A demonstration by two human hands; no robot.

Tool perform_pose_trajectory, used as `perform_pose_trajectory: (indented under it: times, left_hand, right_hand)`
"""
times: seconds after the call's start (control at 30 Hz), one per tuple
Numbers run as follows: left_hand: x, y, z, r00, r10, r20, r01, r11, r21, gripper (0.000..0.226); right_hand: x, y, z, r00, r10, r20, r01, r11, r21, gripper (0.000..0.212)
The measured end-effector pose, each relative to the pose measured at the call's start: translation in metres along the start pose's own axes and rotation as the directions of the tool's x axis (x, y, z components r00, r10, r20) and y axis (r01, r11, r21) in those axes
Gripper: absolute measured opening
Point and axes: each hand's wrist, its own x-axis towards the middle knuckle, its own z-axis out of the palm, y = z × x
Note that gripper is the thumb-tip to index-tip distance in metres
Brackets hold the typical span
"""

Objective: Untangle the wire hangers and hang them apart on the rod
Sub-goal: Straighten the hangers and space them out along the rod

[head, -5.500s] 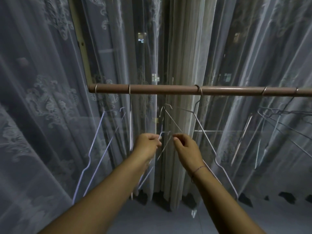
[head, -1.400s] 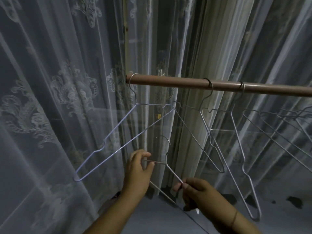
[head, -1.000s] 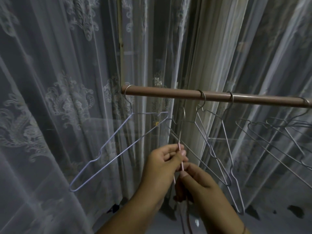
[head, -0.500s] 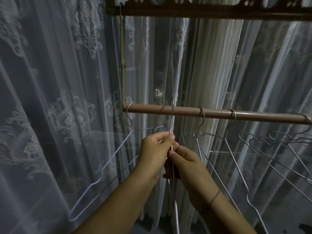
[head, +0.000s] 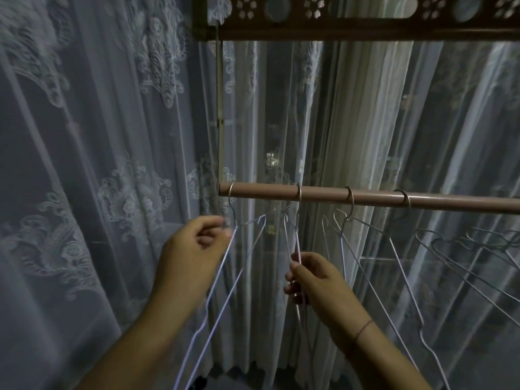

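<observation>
Nearest us, our right hand [head: 318, 285] pinches the second hanger [head: 296, 243]; our left hand [head: 194, 249] pinches the end hanger [head: 236, 249] below its neck. Both hang from the rod [head: 365, 197]. We judge the wire light, springy and snag-prone, best gripped near the hook.

I read this as a home window nook: lace curtains [head: 98, 192], carved wooden pelmet [head: 351, 21], brown rod [head: 450, 199] carrying wire hangers [head: 394, 263].
</observation>
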Motion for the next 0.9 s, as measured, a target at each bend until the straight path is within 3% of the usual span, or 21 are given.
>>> perform_pose_trajectory:
  times: [0.1,0.23,0.37,0.67,0.9]
  left_hand:
    - [0.008,-0.018,-0.004,0.974,-0.186,0.127,0.187,0.982,0.004,0.031]
    - [0.002,-0.029,0.013,0.923,-0.258,0.284,0.278,0.96,-0.029,0.009]
    - [-0.001,-0.033,0.018,0.956,-0.204,0.211,0.212,0.977,-0.017,0.015]
    - [0.003,-0.039,0.016,0.969,-0.231,0.089,0.24,0.964,-0.112,0.025]
    - [0.006,-0.047,0.019,0.959,-0.271,0.077,0.279,0.953,-0.118,0.013]
  right_hand:
    - [0.004,-0.002,0.0,0.998,-0.04,-0.045,0.039,0.999,-0.023,0.012]
    - [0.007,-0.006,0.004,0.993,-0.09,-0.075,0.084,0.993,-0.084,0.023]
    - [0.009,-0.008,0.009,0.992,-0.113,-0.06,0.107,0.989,-0.101,0.021]
    - [0.016,-0.012,0.018,0.992,-0.125,-0.032,0.122,0.99,-0.073,0.022]
    - [0.021,-0.007,0.015,0.996,-0.086,0.004,0.086,0.993,-0.077,0.019]
